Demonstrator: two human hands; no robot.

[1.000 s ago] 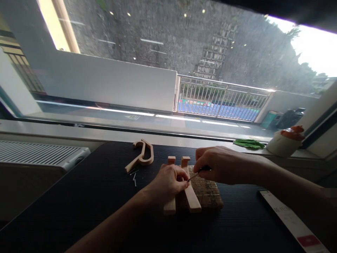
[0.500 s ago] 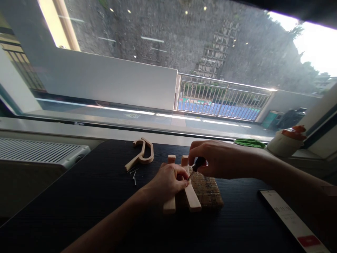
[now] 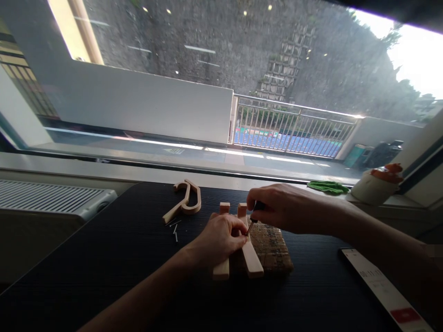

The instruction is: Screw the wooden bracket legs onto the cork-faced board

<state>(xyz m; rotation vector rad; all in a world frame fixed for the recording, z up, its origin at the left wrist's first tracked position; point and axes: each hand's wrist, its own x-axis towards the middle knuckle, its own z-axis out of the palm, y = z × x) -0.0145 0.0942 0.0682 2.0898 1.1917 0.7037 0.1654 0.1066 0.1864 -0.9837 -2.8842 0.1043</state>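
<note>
My right hand (image 3: 277, 207), closed, grips a screwdriver (image 3: 253, 223) by its dark handle; the shaft slants down and left. Its tip meets the face of a pale wooden piece (image 3: 252, 260), right by my left fingertips. Thumb and forefinger of my left hand (image 3: 224, 235) are pinched together around that spot; what lies between them is hidden. The same hand rests across a second wooden piece (image 3: 221, 271) beside the first. Under the right-hand piece lies a brown, rough-surfaced block (image 3: 273, 249) with dark markings.
Two curved wooden parts (image 3: 192, 203) lie at the table's back left, with several screws (image 3: 176, 230) in front of them. A phone (image 3: 377, 286) showing a timer lies at right. On the sill are a green cloth (image 3: 327, 186) and a white pot (image 3: 374, 189). A radiator (image 3: 55, 200) stands left.
My right hand has shifted slightly on the screwdriver, whose handle and shaft now show more plainly. The left hand stays at the wooden piece. The view has moved a little.
</note>
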